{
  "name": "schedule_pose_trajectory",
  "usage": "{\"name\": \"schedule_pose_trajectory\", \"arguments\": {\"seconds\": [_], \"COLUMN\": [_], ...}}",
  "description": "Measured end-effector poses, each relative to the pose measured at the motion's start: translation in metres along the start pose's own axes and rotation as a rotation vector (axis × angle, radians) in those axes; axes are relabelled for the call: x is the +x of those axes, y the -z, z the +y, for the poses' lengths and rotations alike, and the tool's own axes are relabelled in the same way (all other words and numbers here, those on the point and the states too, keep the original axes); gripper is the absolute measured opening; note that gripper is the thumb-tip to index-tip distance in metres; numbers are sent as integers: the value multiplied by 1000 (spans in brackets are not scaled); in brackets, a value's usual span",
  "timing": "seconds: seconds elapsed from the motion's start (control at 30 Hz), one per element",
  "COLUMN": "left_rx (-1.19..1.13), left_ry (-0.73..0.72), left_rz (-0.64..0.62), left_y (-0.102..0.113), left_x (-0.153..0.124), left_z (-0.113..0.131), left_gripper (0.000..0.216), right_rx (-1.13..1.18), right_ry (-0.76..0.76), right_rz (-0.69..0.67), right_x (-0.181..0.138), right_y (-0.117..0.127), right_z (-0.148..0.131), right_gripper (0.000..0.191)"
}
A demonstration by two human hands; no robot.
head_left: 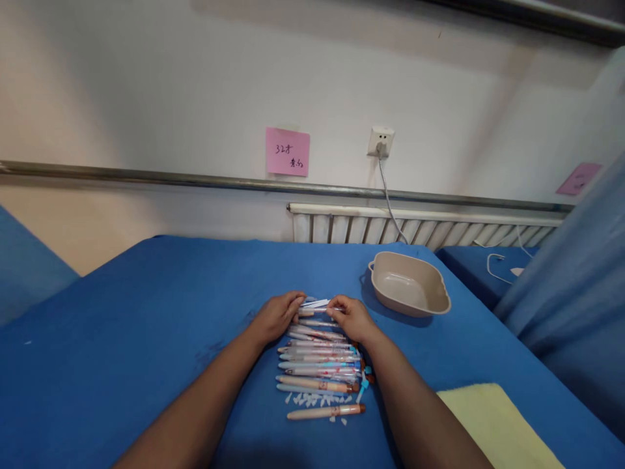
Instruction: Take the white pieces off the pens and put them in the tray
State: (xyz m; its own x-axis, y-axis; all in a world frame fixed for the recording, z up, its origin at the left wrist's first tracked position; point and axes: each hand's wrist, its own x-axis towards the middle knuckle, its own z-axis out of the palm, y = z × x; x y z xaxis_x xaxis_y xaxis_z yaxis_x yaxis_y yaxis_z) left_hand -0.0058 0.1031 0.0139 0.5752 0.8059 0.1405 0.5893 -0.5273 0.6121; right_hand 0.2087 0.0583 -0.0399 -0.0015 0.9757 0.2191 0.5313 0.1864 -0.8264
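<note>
Side by side across the blue surface (pixel 161 339) lies a column of pens (pixel 317 355), pale with printed patterns, some with brown or blue ends. My right hand (pixel 352 317) pinches the right end of a pen (pixel 313 313) at the far end of this column. Around that pen's left end, the fingers of my left hand (pixel 279 317) are closed, partly hiding it. Thin white sticks (pixel 316 303) lie just beyond the pen, between both hands. Small white pointed pieces (pixel 317 399) are scattered near the closest pen (pixel 326 412).
A beige plastic basin (pixel 407 284) stands to the right, beyond my right hand. A yellow cloth (pixel 495 423) lies at the near right. Behind the surface are a radiator (pixel 351 226) and a wall socket (pixel 381 141) with a plugged-in cable. A blue curtain (pixel 566 299) hangs at right.
</note>
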Motion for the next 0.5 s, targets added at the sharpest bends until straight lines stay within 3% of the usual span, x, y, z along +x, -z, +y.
{"name": "schedule_pose_trajectory", "arguments": {"seconds": [0.13,0.3,0.4,0.5], "left_rx": [10,-10,7,41], "left_ry": [-103,-22,-71,-126], "left_rz": [88,32,84,17], "left_y": [-1,-1,-2,-3], "left_x": [-1,0,0,0], "left_z": [2,0,-2,-4], "left_gripper": [57,40,41,33], "right_rx": [35,51,35,33], "right_ry": [-17,-28,-28,-22], "right_rz": [2,26,18,11], "right_x": [1,1,0,1], "right_y": [0,-1,-1,1], "right_z": [1,1,-1,1], "right_gripper": [19,20,19,18]}}
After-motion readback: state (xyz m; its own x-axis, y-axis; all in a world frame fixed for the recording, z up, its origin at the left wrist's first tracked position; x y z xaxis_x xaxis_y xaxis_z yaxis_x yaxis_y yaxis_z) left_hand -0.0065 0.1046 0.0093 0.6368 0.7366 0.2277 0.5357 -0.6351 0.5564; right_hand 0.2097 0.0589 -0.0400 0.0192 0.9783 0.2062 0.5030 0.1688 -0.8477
